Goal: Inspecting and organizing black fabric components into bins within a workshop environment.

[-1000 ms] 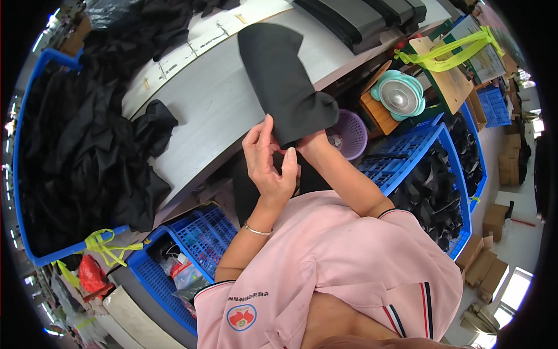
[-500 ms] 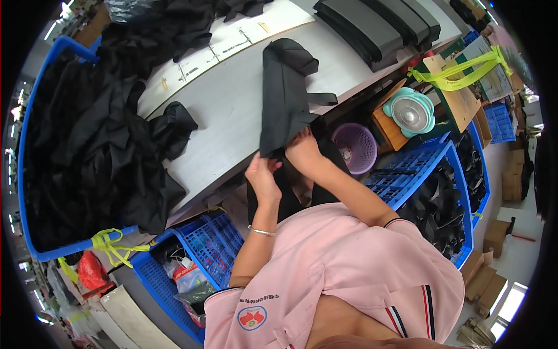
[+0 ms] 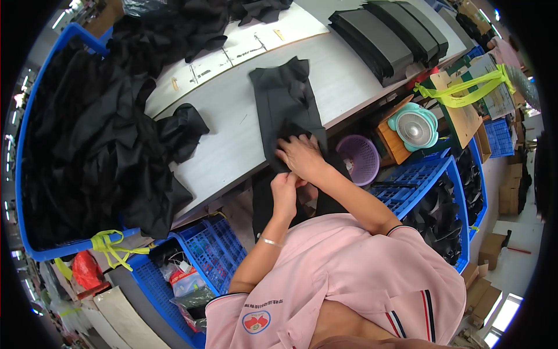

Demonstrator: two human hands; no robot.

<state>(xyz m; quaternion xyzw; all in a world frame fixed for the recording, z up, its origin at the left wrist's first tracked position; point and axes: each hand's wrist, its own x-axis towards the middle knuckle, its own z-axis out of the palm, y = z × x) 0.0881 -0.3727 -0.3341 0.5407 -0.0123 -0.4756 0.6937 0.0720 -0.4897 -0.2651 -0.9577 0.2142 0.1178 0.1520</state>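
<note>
A black fabric piece (image 3: 285,102) lies lengthwise over the front edge of the pale table, its far end slightly crumpled. On its near part rests my right hand (image 3: 303,158), fingers apart and bent over the cloth, a little blurred. My left hand (image 3: 285,193) is closed at the near end of the piece, just below the right hand. Its fingertips are partly hidden, and the dark clothing behind makes the cloth's lower edge hard to tell.
A big blue crate (image 3: 35,253) heaped with black fabric stands left. Flat dark stacks (image 3: 386,43) lie at the table's far right. A white marked board (image 3: 232,55) lies behind. Right of me are a purple basket (image 3: 372,166), a mint fan (image 3: 415,128) and a blue crate (image 3: 407,187).
The fabric piece has turned and its folded far end and side strip now lie differently. My right hand has shifted from its near edge onto its surface; my left hand has moved right, closer to it.
</note>
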